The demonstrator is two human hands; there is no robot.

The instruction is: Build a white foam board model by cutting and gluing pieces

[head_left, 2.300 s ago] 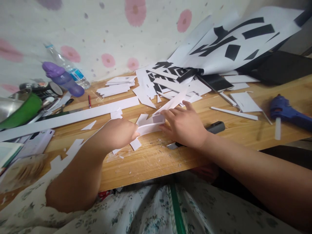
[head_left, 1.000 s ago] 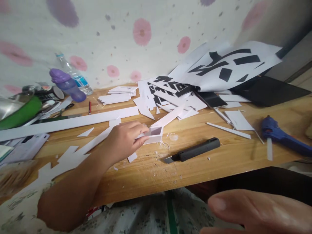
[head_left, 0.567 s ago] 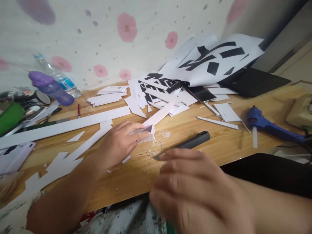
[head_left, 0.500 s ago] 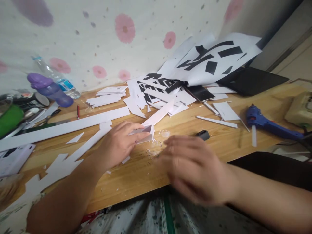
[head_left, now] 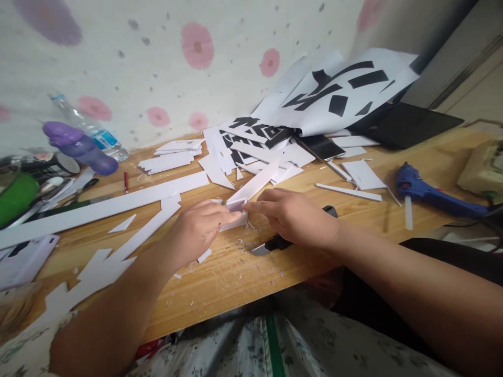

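White card makes up the small box (head_left: 234,224) at the middle of my view, sitting on the wooden table (head_left: 220,293) toward its near edge. From where I sit, far off, I see the left hand (head_left: 196,230) grasping the box from its left side, one digit lying across the opening. The right hand (head_left: 301,217) reaches in from the other side, its fingertips meeting the box's right end; I cannot tell whether they pinch the card or only press it. Below the right hand lies a black knife (head_left: 280,242), blade pointing left, its handle partly hidden from me. Just behind the box, a white strip (head_left: 257,178) slants away to a heap of cut pieces. I make out a blue glue gun (head_left: 428,193) well to the right, and a purple bottle (head_left: 80,147) far left beside a clear bottle (head_left: 105,137) near the wall.
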